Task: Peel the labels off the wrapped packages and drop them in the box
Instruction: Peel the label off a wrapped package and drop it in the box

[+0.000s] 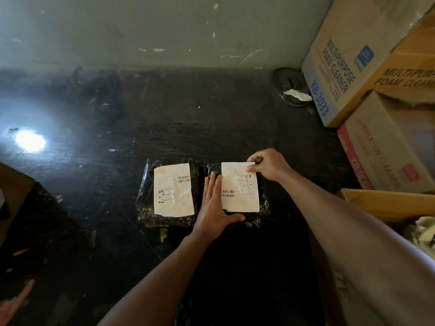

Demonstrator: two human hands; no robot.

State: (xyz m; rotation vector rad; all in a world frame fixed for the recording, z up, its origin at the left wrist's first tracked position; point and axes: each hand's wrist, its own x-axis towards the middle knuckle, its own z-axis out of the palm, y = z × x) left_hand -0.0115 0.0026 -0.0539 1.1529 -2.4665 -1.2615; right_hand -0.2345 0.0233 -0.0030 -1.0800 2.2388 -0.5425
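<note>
Two black wrapped packages lie side by side on the dark floor. The left package (146,203) carries a white label (173,189), untouched. The right package (263,205) has a white label (240,187) too. My left hand (214,205) lies flat, fingers apart, on the right package's left edge, pressing it down. My right hand (268,164) pinches the far right corner of that label between thumb and fingers. An open cardboard box (376,201) with crumpled paper inside stands at the right, beside my right forearm.
Stacked cardboard cartons (348,67) fill the far right corner against the wall. A round metal lid (290,88) with a paper scrap lies beside them. Another brown box edge (14,184) shows at the left. A bright light glare (30,141) marks the floor.
</note>
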